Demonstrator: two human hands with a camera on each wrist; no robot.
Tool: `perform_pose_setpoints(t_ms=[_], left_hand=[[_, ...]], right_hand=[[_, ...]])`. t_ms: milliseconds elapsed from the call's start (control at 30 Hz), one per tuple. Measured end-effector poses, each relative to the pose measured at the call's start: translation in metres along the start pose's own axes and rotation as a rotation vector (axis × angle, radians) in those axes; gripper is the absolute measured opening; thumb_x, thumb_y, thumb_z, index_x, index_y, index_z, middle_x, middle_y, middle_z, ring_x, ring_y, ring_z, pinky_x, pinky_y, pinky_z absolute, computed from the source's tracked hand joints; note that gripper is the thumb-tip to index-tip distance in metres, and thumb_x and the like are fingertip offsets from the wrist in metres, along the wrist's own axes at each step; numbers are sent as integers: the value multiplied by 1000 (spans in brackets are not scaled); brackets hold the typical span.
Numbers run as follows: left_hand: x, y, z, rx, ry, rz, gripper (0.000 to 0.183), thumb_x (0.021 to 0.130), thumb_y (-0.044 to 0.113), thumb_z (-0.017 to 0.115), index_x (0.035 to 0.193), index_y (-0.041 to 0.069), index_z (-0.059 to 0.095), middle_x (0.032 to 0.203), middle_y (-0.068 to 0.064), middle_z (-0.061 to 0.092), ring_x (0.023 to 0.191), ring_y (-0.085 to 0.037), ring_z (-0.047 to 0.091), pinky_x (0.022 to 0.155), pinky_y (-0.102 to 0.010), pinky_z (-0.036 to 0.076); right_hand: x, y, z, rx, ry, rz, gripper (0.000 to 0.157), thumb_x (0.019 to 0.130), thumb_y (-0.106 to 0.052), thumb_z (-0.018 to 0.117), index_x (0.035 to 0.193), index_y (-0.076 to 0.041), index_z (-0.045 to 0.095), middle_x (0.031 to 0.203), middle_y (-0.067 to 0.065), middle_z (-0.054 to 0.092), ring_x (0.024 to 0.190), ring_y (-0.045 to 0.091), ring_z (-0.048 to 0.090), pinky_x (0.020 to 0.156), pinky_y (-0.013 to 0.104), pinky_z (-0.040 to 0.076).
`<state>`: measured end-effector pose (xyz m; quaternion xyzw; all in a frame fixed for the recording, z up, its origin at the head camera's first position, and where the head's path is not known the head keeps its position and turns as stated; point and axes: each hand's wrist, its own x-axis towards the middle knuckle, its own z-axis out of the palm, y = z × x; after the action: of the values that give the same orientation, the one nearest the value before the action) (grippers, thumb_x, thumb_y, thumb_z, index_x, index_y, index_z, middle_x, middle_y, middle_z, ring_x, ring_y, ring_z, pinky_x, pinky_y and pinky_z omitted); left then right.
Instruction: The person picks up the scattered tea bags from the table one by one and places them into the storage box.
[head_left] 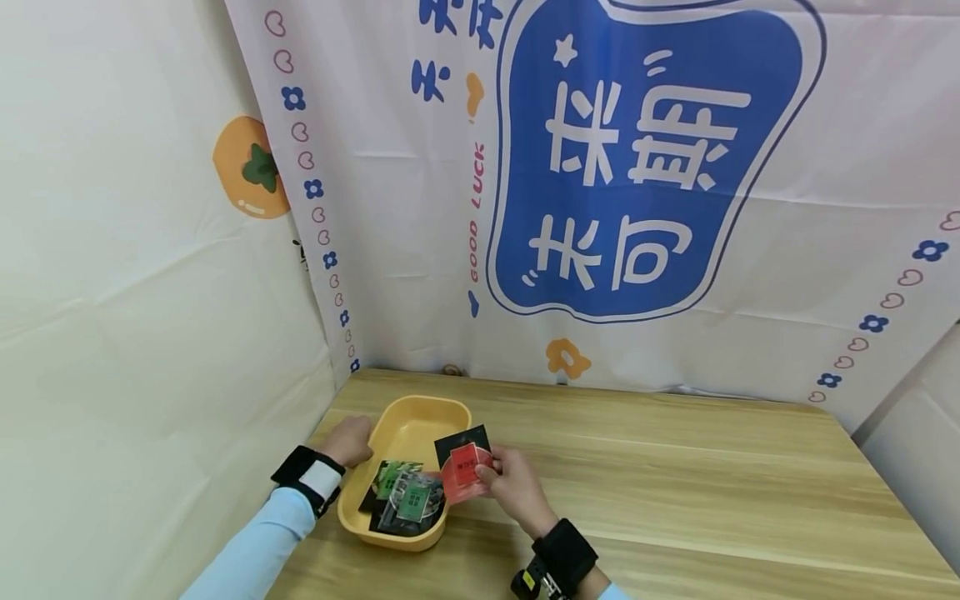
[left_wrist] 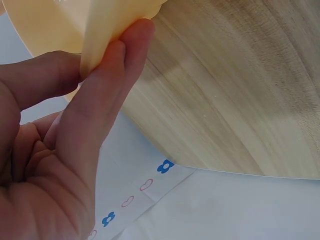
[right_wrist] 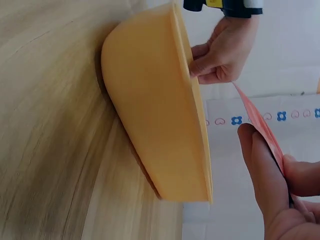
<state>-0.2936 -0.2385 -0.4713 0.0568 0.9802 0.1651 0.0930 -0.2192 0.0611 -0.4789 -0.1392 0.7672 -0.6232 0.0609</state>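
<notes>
A yellow plastic basin (head_left: 408, 417) stands at the left of the wooden table. My left hand (head_left: 349, 442) pinches its left rim between thumb and fingers, as the left wrist view shows with the basin wall (left_wrist: 97, 37) between them. Over the basin's right side, my right hand (head_left: 513, 483) holds a red and black packet (head_left: 465, 465) by its right edge. In the right wrist view that thin packet (right_wrist: 260, 120) is seen nearly edge-on, between thumb and fingers. Inside the basin lie a black packet with a green label (head_left: 412, 503) and a green packet (head_left: 390, 477), partly overlapping.
The wooden table (head_left: 675, 483) extends to the right of the basin. A white printed cloth (head_left: 405, 208) hangs behind the table's back edge, and a plain pale cloth (head_left: 150, 350) hangs at the left. Both wrists wear black straps (head_left: 564, 554).
</notes>
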Motion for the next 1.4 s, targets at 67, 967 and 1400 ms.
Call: perform_pose_setpoints(t_ms=[67, 967, 1400], left_hand=[[-1, 0, -1, -5, -3, 2, 18, 77, -11, 61, 72, 4, 52, 59, -3, 49, 50, -14, 50, 46, -21, 37], [-1, 0, 0, -26, -10, -13, 24, 76, -11, 61, 65, 7, 49, 54, 1, 45, 47, -12, 48, 44, -19, 35], [1, 1, -1, -31, -28, -41, 18, 76, -11, 61, 70, 5, 54, 57, -1, 48, 49, -13, 51, 45, -19, 38]], right_hand=[[1, 0, 4, -7, -4, -12, 16, 95, 3, 57, 106, 12, 64, 82, 17, 71, 68, 12, 66, 59, 28, 58], [15, -3, 40, -76, 27, -37, 12, 91, 2, 64, 80, 4, 62, 62, -1, 52, 56, 6, 55, 50, 24, 53], [19, -4, 49, 27, -6, 39, 5, 89, 2, 67, 88, 6, 69, 73, 14, 72, 61, 15, 70, 61, 40, 61]])
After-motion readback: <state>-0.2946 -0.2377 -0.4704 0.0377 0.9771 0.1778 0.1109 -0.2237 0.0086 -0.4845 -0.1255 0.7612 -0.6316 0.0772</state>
